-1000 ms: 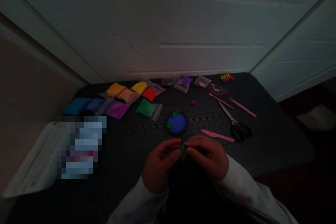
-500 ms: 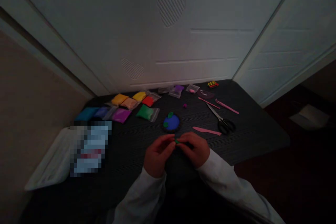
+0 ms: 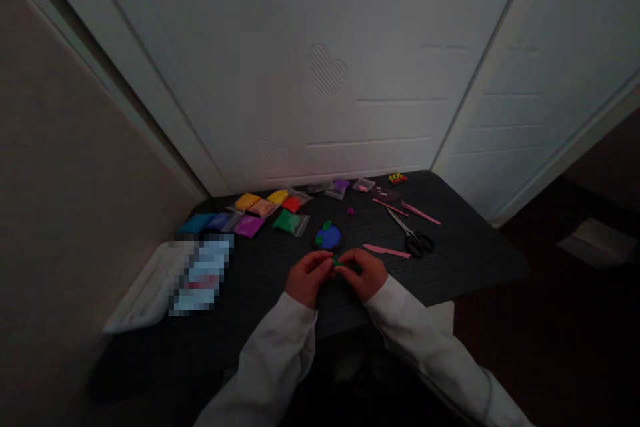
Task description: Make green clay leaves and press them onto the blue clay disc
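Between the fingertips of my left hand (image 3: 307, 276) and my right hand (image 3: 365, 272) is a small piece of green clay (image 3: 337, 261). Both hands pinch it near the table's front, the thumbs and forefingers closed on it. Just beyond the left fingers lies a round blue clay piece (image 3: 330, 236) with a dark, bumpy rim and two green leaf shapes at its upper and left side. To the right of my right hand is a pink plastic knife (image 3: 386, 251).
Scissors (image 3: 410, 232), pink tweezers (image 3: 421, 212) and a thin pink stick (image 3: 391, 207) lie at the right. Behind the blue piece is a small purple bit (image 3: 351, 211). Bags of coloured clay, one green (image 3: 289, 221), line the back left. A white packet (image 3: 150, 287) is at left.
The view has tilted up and drawn back, so the table sits lower and smaller. Both hands keep hold of the green clay, which has turned slightly and shows less between the fingertips.
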Action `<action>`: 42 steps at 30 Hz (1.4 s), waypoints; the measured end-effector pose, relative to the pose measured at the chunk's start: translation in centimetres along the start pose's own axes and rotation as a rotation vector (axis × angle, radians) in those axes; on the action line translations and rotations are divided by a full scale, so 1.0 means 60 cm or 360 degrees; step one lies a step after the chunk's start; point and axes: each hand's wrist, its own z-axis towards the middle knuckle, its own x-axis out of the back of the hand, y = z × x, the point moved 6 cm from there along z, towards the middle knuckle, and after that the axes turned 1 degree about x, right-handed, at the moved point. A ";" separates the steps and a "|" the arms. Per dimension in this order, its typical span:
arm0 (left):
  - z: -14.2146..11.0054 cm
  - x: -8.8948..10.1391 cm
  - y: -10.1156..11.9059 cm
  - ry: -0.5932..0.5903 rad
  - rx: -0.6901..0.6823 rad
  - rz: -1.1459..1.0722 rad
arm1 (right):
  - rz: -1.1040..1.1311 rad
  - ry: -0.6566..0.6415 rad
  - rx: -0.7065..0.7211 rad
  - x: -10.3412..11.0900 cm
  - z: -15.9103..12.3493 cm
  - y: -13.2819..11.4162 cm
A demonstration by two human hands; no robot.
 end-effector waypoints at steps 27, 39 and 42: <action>-0.010 -0.013 -0.020 -0.0227 0.0448 -0.0431 | 0.0001 0.0084 0.0228 0.011 0.000 -0.008; -0.001 -0.008 -0.020 -0.0157 0.0332 -0.0558 | -0.0116 0.0078 0.0264 0.004 -0.005 -0.018; -0.001 -0.009 -0.019 -0.0158 0.0315 -0.0563 | -0.0113 0.0082 0.0269 0.006 -0.004 -0.018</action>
